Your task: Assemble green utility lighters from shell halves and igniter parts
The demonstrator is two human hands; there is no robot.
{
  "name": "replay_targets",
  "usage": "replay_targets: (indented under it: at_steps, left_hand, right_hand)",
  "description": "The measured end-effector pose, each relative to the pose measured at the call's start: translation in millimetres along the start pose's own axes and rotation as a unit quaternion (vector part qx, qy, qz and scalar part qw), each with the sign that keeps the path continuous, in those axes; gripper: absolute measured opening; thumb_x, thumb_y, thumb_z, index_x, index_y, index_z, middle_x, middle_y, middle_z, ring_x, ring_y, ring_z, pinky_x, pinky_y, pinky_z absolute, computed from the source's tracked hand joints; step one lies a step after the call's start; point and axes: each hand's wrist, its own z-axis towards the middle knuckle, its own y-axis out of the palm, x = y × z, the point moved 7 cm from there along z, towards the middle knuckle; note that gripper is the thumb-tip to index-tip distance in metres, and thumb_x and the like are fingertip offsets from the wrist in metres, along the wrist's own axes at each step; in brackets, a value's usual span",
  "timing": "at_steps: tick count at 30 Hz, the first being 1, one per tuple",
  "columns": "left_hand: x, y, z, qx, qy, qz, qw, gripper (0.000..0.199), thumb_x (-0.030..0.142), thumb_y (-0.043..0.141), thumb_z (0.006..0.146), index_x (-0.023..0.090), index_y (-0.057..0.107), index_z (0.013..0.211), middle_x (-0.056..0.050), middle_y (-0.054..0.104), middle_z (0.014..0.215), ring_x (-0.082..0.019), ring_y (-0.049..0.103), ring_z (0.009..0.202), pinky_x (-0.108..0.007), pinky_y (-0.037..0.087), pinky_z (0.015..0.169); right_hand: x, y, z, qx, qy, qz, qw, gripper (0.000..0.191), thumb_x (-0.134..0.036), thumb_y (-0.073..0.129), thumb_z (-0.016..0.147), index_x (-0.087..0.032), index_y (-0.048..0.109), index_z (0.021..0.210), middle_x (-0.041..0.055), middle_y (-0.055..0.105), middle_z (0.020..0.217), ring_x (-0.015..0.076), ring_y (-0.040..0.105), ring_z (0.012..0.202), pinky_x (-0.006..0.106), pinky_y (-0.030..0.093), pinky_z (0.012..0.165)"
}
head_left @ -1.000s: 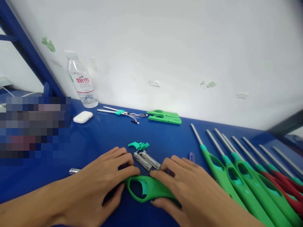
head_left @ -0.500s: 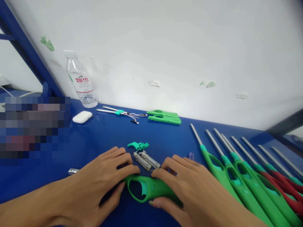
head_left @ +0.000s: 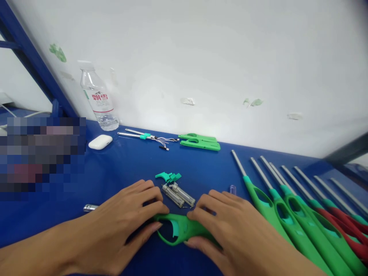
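Both hands hold a green lighter body (head_left: 184,230) low over the blue table. My left hand (head_left: 126,222) pinches its left end, by the open loop with a teal trigger inside. My right hand (head_left: 227,226) grips the handle, thumb below and fingers above. Just beyond the fingers lie clear cylindrical tanks (head_left: 178,195) with teal trigger pieces (head_left: 168,177) behind them. A metal tube end (head_left: 90,207) shows beside my left wrist; the rest of it is hidden.
Several green and red long-necked lighters (head_left: 299,214) lie at the right. Along the wall are a water bottle (head_left: 99,96), a white case (head_left: 100,142), wired metal rods (head_left: 138,134) and green shell halves (head_left: 199,142). A purple piece (head_left: 232,189) lies beyond my right hand.
My left thumb and fingers have shifted slightly right along the loop of the green body. My right fingers have moved slightly right along its top edge.
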Motion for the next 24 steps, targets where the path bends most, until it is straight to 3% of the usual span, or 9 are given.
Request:
replay_targets:
  at_steps: [7, 13, 21, 24]
  left_hand:
    - [4, -5.7, -2, 0.046, -0.001, 0.008, 0.999, 0.025, 0.016, 0.050, 0.108, 0.026, 0.070, 0.119, -0.003, 0.080, 0.113, -0.020, 0.080, 0.103, -0.035, 0.060, 0.114]
    - [0, -2.4, -5, 0.069, -0.002, 0.007, 0.998, 0.026, 0.018, 0.049, 0.112, 0.026, 0.072, 0.121, -0.003, 0.081, 0.113, -0.019, 0.079, 0.097, -0.031, 0.062, 0.109]
    - [4, -5.7, -7, 0.067, 0.007, 0.014, 0.998, 0.026, 0.019, 0.047, 0.114, 0.026, 0.071, 0.123, -0.003, 0.081, 0.116, -0.018, 0.079, 0.097, -0.028, 0.063, 0.104]
    - [6, -5.1, -7, 0.065, 0.009, 0.032, 0.997, 0.026, 0.021, 0.046, 0.115, 0.027, 0.070, 0.123, -0.003, 0.081, 0.115, -0.017, 0.080, 0.099, -0.026, 0.061, 0.107]
  right_hand:
    - [4, 12, -1, -0.059, 0.020, 0.038, 0.997, 0.026, -0.034, 0.096, 0.090, -0.024, 0.076, 0.102, -0.0008, 0.082, 0.101, 0.0302, 0.080, 0.096, 0.048, 0.063, 0.083]
    - [5, 20, 1, -0.099, 0.027, 0.046, 0.994, 0.023, -0.040, 0.092, 0.095, -0.024, 0.076, 0.098, -0.0006, 0.081, 0.100, 0.0290, 0.080, 0.095, 0.043, 0.062, 0.072]
    - [6, 19, 2, -0.099, 0.062, 0.057, 0.991, 0.023, -0.040, 0.092, 0.095, -0.025, 0.076, 0.101, 0.0000, 0.081, 0.100, 0.0305, 0.082, 0.093, 0.043, 0.063, 0.067]
    - [9, 16, 0, -0.080, 0.095, 0.056, 0.991, 0.031, -0.042, 0.095, 0.091, -0.025, 0.077, 0.108, 0.0020, 0.081, 0.105, 0.0333, 0.082, 0.095, 0.046, 0.064, 0.069]
